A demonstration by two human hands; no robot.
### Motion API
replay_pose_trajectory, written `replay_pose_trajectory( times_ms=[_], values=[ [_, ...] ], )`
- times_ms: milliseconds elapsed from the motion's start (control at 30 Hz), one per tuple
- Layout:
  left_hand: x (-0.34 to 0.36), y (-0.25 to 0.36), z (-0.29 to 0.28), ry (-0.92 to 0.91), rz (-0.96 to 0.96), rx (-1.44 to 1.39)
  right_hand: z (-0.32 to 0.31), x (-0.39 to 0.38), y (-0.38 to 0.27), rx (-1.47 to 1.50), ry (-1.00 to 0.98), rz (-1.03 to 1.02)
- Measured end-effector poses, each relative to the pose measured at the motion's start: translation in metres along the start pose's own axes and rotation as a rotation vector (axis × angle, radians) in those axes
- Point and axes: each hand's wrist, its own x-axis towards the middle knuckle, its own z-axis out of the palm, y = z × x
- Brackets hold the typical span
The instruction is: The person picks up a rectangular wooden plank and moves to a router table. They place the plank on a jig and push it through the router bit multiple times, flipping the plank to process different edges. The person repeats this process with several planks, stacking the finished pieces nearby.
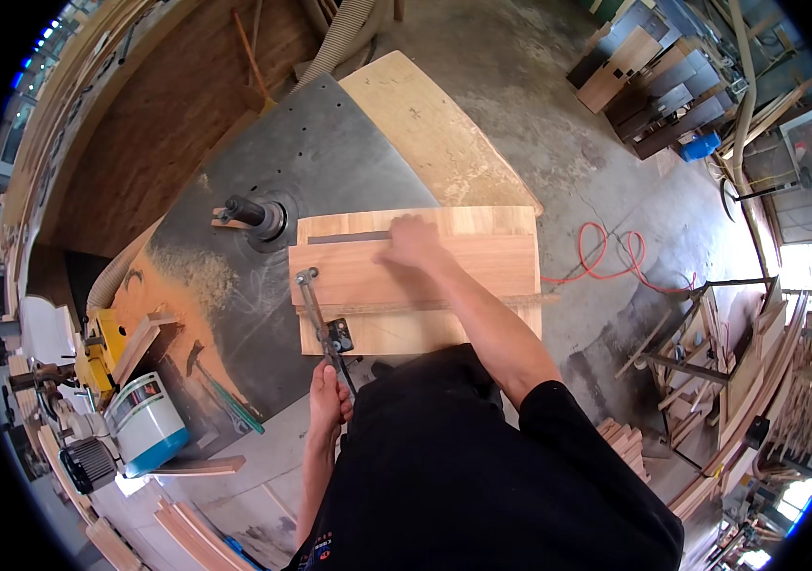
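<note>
A bar clamp [315, 309] spans the left end of a reddish-brown board [406, 271], which lies over a paler wooden panel [482, 221]. My left hand [328, 395] is closed around the clamp's near end, below the panel's front edge. Motion blurs my right hand [412, 243], which is at the board's far edge, beside a dark strip [349, 237] along the panel. Its fingers are too smeared to read. The panel rests partly on a dark metal machine table [330, 152].
A dark upright spindle [255, 217] rises from the machine table, with sawdust [201, 271] around it. A yellow and white machine unit [144, 419] and a green-handled tool [244, 414] are at left. Beyond the panel lies a plywood sheet [425, 114]; a red hose [596, 252] curls at right.
</note>
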Motion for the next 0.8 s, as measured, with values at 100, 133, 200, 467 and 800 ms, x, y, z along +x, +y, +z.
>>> replay_pose_trajectory(
  times_ms=[100, 133, 200, 467, 800],
  values=[
    [0.003, -0.001, 0.000, -0.008, 0.010, 0.013, 0.002, -0.001, 0.004, 0.010, 0.037, -0.009],
    [0.002, -0.001, 0.001, -0.006, 0.015, 0.014, 0.000, 0.000, 0.003, 0.006, -0.004, 0.002],
    [0.003, -0.001, 0.001, -0.006, 0.018, 0.017, -0.003, -0.001, 0.002, -0.001, -0.043, 0.016],
    [0.010, -0.011, -0.002, 0.017, 0.050, -0.007, 0.001, -0.011, -0.003, -0.107, 0.070, -0.051],
    [0.030, -0.024, 0.015, 0.336, 0.331, 0.389, 0.009, -0.026, -0.016, -0.190, 0.224, -0.152]
  ],
)
